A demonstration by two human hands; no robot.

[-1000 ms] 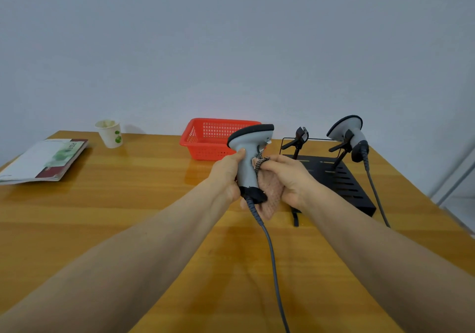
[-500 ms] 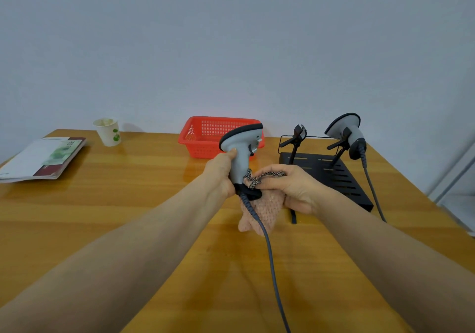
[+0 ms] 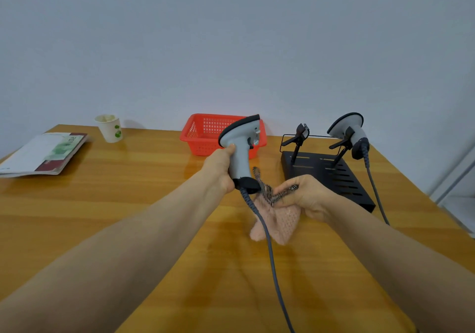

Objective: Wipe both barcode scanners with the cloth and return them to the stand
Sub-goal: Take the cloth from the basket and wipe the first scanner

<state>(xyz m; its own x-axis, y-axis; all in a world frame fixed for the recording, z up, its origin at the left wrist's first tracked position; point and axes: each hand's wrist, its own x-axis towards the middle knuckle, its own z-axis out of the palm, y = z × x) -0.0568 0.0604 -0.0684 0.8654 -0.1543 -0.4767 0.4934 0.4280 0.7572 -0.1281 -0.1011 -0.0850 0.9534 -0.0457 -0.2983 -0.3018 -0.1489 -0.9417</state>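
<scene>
My left hand (image 3: 220, 167) grips the handle of a grey barcode scanner (image 3: 241, 144) with a black top, held upright above the table, its grey cable (image 3: 270, 245) trailing toward me. My right hand (image 3: 309, 195) holds a pink cloth (image 3: 279, 223) with a dark patterned edge, just right of and below the scanner's base. The cloth hangs down toward the table. A second grey scanner (image 3: 350, 132) sits in the right cradle of the black stand (image 3: 334, 175). The stand's left cradle (image 3: 299, 134) holds nothing.
A red plastic basket (image 3: 203, 133) stands behind the held scanner. A paper cup (image 3: 110, 128) and a booklet (image 3: 45, 154) lie at the far left of the wooden table (image 3: 115, 199). The second scanner's cable (image 3: 374, 191) runs down the stand's right side.
My right hand with the cloth has slid off the scanner handle, moving down and to the right. My left hand has kept hold of the scanner and tilted it slightly left.
</scene>
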